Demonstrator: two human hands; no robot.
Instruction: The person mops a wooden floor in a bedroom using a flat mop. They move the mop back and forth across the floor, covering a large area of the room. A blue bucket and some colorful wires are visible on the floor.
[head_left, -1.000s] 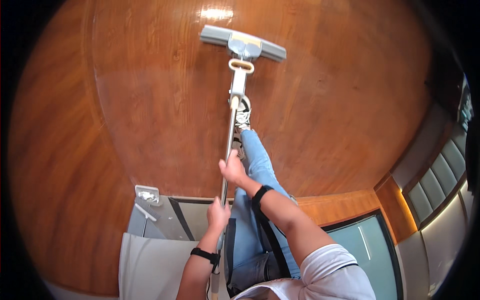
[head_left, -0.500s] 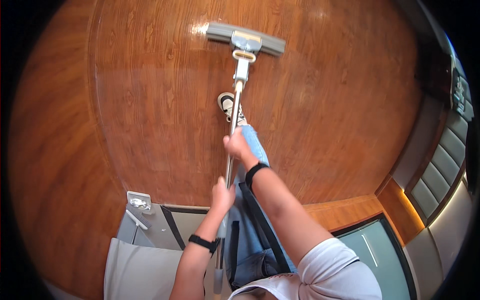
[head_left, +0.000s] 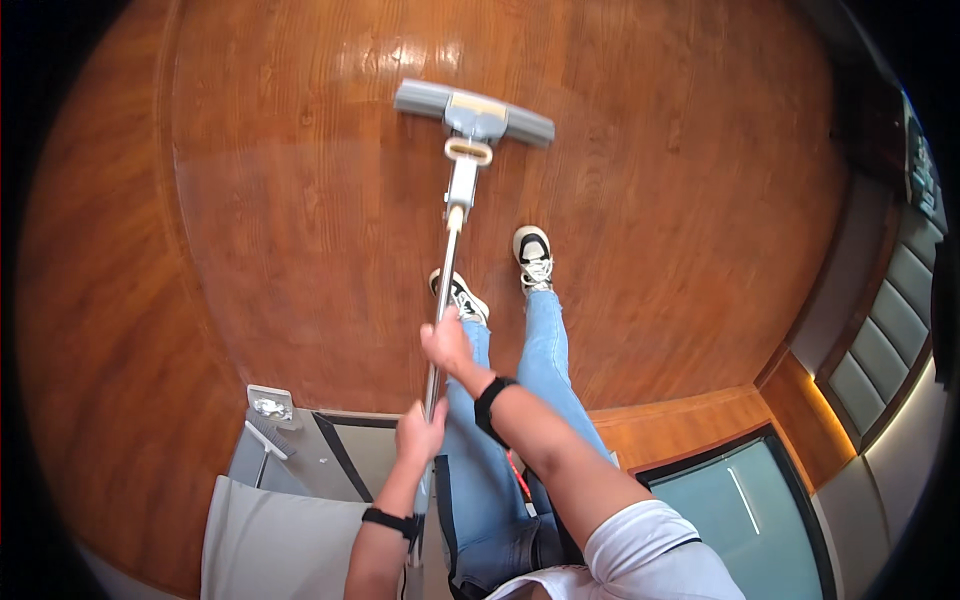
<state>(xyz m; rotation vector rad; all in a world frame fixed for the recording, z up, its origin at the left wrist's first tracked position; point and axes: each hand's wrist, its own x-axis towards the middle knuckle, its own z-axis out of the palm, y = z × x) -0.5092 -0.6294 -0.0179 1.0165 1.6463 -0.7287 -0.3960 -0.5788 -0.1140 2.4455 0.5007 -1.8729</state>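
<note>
Both of my hands grip the metal pole of a sponge mop (head_left: 440, 290). My right hand (head_left: 447, 342) wraps the pole higher up, toward the mop head. Lower down, nearer my body, my left hand (head_left: 420, 432) is closed round it. At the far end the wide grey mop head (head_left: 474, 112) rests on the brown wood floor (head_left: 300, 230), slightly blurred and tilted down to the right. A pale pull loop (head_left: 469, 151) sits just behind the head. The pole's lower end is partly hidden by my left forearm.
My sneakers (head_left: 535, 262) stand on the floor just behind the mop head. At the lower left are a dustpan (head_left: 271, 404), a brush (head_left: 266, 440) and a pale grey covered surface (head_left: 280, 535). A glass-topped panel (head_left: 730, 510) lies lower right; padded wall panels (head_left: 855, 375) line the right.
The mop head has come back toward me and a little left, both hands moving with it. A second leg and shoe now show beside the first.
</note>
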